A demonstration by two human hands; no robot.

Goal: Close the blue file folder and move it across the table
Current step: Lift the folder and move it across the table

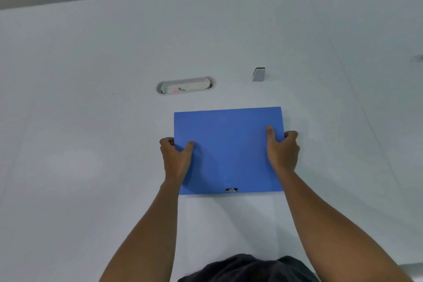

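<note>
The blue file folder (229, 149) is closed, its flat cover facing up, over the white table (80, 144) a little right of centre. A small dark label sits at the middle of its near edge. My left hand (175, 160) grips the folder's left edge, thumb on top and fingers curled under. On the opposite edge my right hand (282, 151) holds it the same way, thumb on the cover. Whether the folder rests on the table or is slightly lifted, I cannot tell.
An oval cable opening (185, 86) with a power strip and a red light inside lies in the table beyond the folder. A small grey and black block (259, 74) stands to its right. The table's far edge runs across the top.
</note>
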